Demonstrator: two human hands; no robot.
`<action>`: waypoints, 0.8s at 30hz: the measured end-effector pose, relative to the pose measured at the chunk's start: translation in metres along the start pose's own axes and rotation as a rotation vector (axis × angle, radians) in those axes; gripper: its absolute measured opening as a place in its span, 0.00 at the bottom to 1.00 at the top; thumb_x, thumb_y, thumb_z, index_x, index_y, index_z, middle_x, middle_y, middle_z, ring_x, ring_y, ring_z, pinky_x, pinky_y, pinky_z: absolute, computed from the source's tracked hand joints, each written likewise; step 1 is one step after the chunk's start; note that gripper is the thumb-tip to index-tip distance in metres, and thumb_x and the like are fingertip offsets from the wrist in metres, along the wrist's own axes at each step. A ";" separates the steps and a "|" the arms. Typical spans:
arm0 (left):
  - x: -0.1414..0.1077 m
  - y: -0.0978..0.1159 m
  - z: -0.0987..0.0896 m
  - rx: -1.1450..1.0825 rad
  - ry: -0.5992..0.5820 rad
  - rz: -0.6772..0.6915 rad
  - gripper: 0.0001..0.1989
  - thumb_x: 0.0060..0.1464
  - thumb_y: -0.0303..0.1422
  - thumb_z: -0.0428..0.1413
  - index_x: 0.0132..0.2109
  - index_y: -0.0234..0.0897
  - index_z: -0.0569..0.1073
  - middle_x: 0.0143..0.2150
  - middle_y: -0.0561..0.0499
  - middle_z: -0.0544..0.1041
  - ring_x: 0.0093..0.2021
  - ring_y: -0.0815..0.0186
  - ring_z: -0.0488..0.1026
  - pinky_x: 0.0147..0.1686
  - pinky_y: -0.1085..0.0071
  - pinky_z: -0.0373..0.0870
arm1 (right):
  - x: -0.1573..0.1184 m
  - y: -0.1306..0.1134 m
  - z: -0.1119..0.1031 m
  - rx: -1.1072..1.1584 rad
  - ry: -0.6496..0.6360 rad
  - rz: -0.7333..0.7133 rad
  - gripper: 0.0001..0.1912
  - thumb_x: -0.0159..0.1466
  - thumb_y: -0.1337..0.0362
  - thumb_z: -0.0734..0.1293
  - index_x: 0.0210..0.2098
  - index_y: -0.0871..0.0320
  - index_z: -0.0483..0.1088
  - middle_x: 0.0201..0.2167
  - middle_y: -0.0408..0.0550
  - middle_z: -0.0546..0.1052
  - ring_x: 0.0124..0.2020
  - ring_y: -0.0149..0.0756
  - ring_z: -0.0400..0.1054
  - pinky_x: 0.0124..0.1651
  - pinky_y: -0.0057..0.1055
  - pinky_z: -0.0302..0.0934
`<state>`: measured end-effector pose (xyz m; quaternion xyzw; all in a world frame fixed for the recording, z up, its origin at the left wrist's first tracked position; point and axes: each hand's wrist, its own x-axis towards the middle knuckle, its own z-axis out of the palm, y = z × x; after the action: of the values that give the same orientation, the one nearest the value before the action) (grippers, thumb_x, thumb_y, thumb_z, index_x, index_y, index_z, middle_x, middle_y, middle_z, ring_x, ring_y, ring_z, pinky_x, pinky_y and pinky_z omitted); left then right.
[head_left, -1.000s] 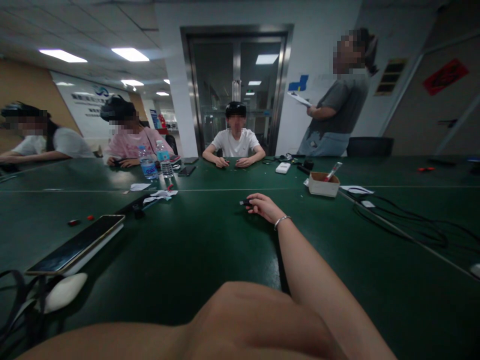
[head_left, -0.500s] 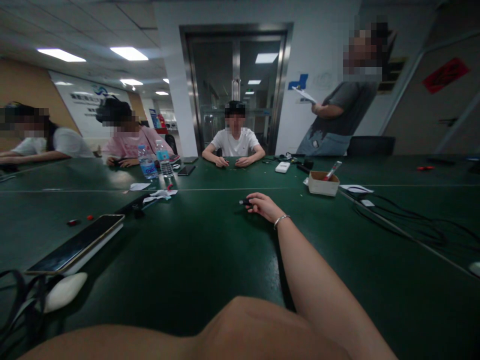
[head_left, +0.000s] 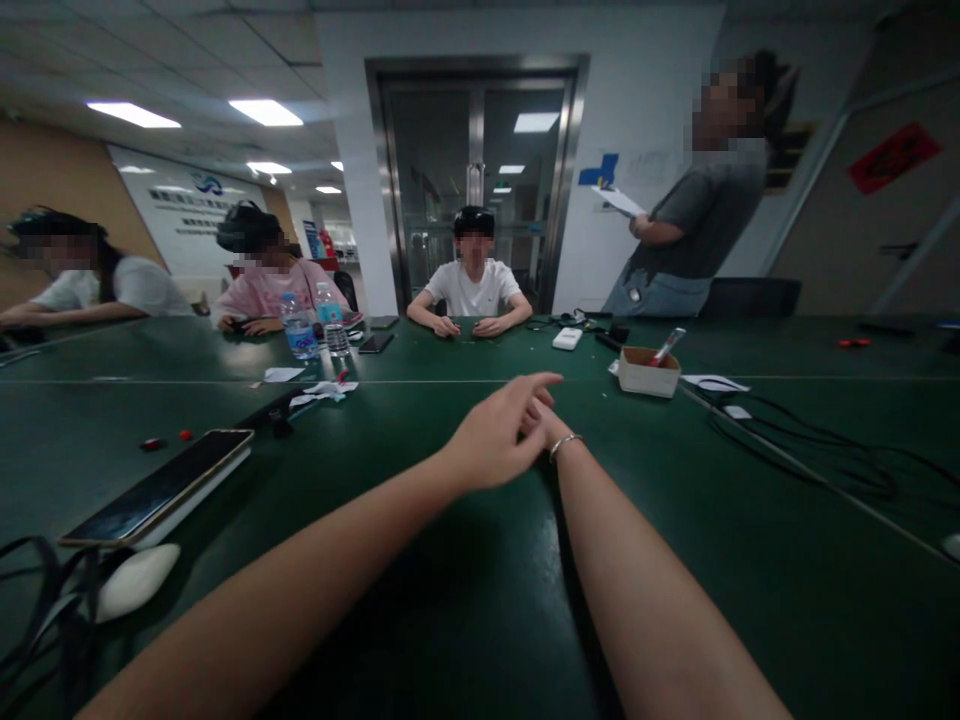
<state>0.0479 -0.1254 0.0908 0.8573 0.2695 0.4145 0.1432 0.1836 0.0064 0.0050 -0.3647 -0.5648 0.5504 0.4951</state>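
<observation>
My left hand [head_left: 491, 435] reaches over the middle of the green table, in front of my right hand. Its index finger stretches to the right and its thumb stands apart below, so it is open. Behind it, my right hand [head_left: 553, 428] shows only a part near the wrist, which wears a silver bracelet [head_left: 564, 447]. The right fingers are hidden behind the left hand, as is the small black piece with a metal USB plug that they held earlier. Whether the two hands touch or only overlap in view, I cannot tell.
On the left lie a phone on a white box [head_left: 161, 490], a white rounded object [head_left: 139, 582] with black straps, and paper scraps [head_left: 324, 391]. Two water bottles [head_left: 300, 330] stand farther back. A small cardboard box [head_left: 649, 378] and black cables [head_left: 810, 440] are at right. Several people are around.
My left hand has come up from the lower edge and now covers the fingers of my right hand. The right arm stays about where it was. The view has shifted slightly.
</observation>
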 end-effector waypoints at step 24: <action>-0.003 -0.171 0.026 -0.413 0.270 -0.641 0.11 0.52 0.38 0.57 0.35 0.33 0.75 0.29 0.48 0.77 0.30 0.66 0.73 0.36 0.68 0.69 | 0.005 0.001 0.002 0.073 -0.002 0.090 0.03 0.61 0.70 0.68 0.34 0.62 0.68 0.17 0.42 0.74 0.17 0.26 0.69 0.26 0.21 0.68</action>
<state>0.0084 0.0119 -0.0076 0.6209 0.4505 0.5033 0.3977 0.1805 0.0104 0.0054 -0.3708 -0.5279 0.5926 0.4823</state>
